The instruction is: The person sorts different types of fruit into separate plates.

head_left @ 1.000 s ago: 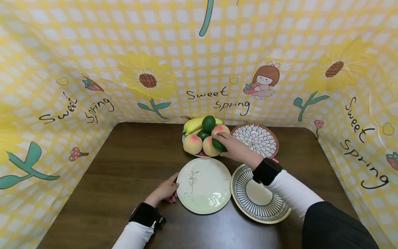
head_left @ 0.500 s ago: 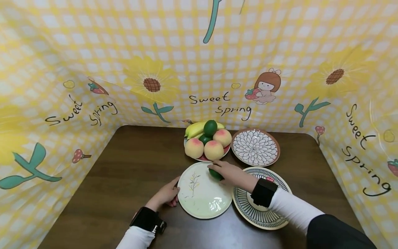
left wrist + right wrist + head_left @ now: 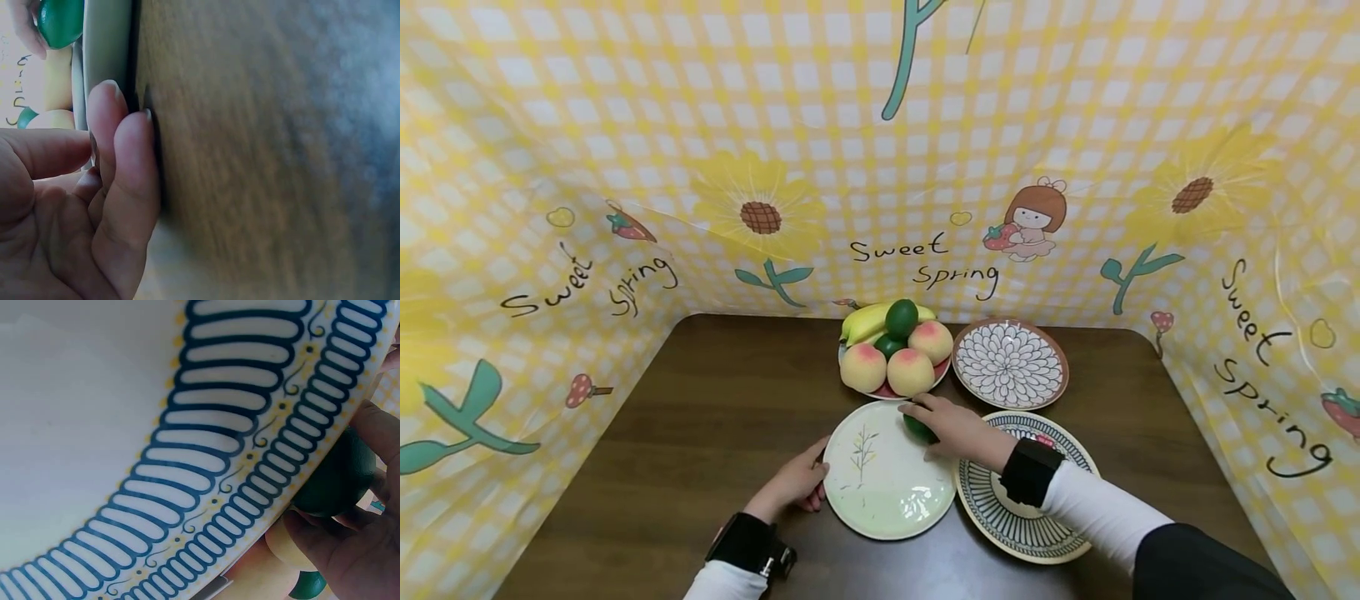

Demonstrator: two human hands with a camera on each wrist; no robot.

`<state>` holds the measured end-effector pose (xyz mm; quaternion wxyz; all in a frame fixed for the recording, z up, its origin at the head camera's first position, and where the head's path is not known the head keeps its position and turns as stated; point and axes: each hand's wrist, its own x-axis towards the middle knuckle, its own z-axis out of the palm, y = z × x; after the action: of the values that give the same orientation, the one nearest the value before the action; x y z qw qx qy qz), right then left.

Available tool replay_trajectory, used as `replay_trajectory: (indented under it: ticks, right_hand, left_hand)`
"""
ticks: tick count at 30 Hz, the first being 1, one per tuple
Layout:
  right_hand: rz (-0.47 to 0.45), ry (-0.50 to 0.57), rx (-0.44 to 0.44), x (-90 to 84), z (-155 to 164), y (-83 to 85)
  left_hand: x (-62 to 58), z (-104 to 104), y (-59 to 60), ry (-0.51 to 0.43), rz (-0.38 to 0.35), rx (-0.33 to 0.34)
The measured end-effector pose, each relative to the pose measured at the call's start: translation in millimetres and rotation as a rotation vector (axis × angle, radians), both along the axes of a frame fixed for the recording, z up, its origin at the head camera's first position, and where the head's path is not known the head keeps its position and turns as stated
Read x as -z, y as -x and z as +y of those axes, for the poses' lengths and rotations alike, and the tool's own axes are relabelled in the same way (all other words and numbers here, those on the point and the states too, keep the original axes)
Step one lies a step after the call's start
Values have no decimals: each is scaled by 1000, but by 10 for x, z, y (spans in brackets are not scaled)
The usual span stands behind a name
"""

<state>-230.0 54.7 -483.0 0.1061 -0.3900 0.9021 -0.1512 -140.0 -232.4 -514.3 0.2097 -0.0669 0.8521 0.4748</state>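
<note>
Fruit, green and round (image 3: 917,428), is sitting at the two o'clock edge of a pale plate with a twig drawing (image 3: 887,471); the right hand (image 3: 951,427) is curling its fingers over it and gripping it. The left hand (image 3: 797,482) is resting on the table (image 3: 700,433) at the plate's nine o'clock, its fingertips (image 3: 125,134) lying relaxed and pressing against the rim. A blue-striped plate (image 3: 1022,500) is lying at the pale plate's three o'clock, under the right wrist. A fruit dish (image 3: 891,354) holding peaches, bananas and green fruit is standing at twelve o'clock, and a flower-patterned plate (image 3: 1010,364) is sitting just beside the dish at its three o'clock.
</note>
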Motion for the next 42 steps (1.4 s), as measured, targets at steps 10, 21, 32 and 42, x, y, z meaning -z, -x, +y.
replay_trajectory:
  ticks: [10, 21, 32, 42]
  right_hand:
    - [77, 22, -20, -68, 27, -15]
    - [200, 125, 33, -711, -22, 304]
    - [40, 142, 197, -1185, -411, 1111]
    - [-104, 65, 309, -675, -620, 1350]
  left_hand:
    - [41, -6, 6, -12, 2, -12]
    - [1, 20, -4, 8, 19, -11]
    - [-53, -19, 5, 54, 8, -57]
    - [-21, 5, -33, 47, 30, -36]
